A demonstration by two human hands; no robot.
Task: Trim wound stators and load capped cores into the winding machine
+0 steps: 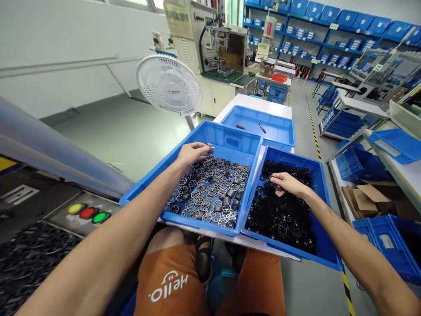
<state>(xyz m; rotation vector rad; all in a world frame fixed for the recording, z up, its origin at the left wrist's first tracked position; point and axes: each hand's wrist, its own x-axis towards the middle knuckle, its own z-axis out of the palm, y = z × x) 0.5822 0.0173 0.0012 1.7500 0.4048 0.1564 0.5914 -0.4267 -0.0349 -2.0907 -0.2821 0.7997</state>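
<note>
Signal lights (pixel 88 213): sitting in a panel at far left, well apart from the bins.
Fan (pixel 169 84): standing behind the left bin.
Left hand (pixel 192 153): resting palm-down, fingers curled, over the grey rings (pixel 210 193) at the far end of the left bin (pixel 154 177); whether it is gripping one, I cannot tell.
Right hand (pixel 287 183): pinching a black ring (pixel 270 179) at its fingertips, above the black rings (pixel 279 215) filling the right bin (pixel 324 193).
Far tray (pixel 279 131): lying behind both bins.
</note>
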